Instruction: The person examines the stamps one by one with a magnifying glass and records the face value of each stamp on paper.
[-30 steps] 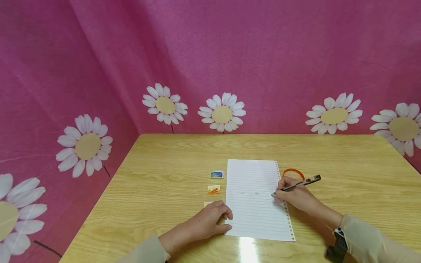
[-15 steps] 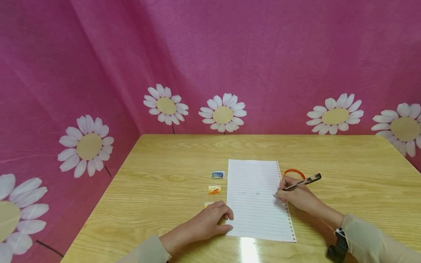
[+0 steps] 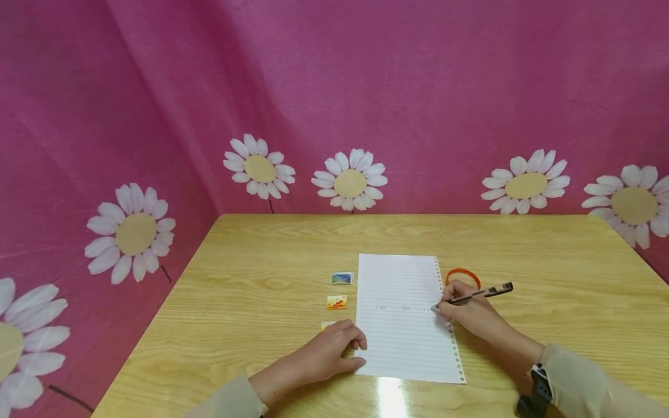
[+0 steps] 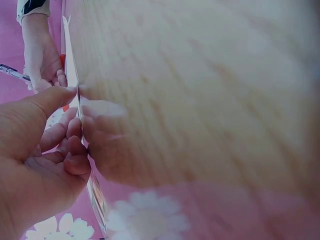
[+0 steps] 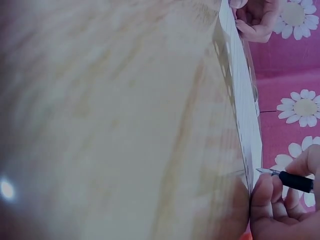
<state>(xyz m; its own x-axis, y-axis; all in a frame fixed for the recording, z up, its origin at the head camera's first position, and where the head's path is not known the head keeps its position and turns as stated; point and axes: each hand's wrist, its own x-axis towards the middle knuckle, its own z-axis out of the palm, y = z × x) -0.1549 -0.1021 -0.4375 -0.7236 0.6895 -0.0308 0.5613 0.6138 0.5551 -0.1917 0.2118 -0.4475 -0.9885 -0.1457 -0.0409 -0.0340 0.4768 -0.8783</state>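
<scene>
A sheet of lined, hole-punched paper (image 3: 402, 342) lies on the table, with small handwritten figures in a row across its middle. My right hand (image 3: 473, 313) pinches a pen (image 3: 491, 291), its tip touching the paper at the right end of that row. In the right wrist view the pen's dark grip (image 5: 296, 181) and metal tip show above the sheet. My left hand (image 3: 329, 351) rests at the paper's lower left edge, fingers relaxed and thumb spread. Left of the sheet lie a blue-green stamp-like card (image 3: 342, 278) and a yellow-red one (image 3: 337, 302); another, yellowish (image 3: 326, 325), is partly hidden behind the left hand.
An orange-red ring (image 3: 464, 271) lies right of the sheet, partly behind the right hand. The wooden table (image 3: 251, 302) ends at a pink cloth (image 3: 418, 87) printed with white daisies. Light glares off the table's front.
The figures at the right end of the row have grown by a stroke. The pen has shifted slightly in the right hand. My left hand stays put on the paper's edge.
</scene>
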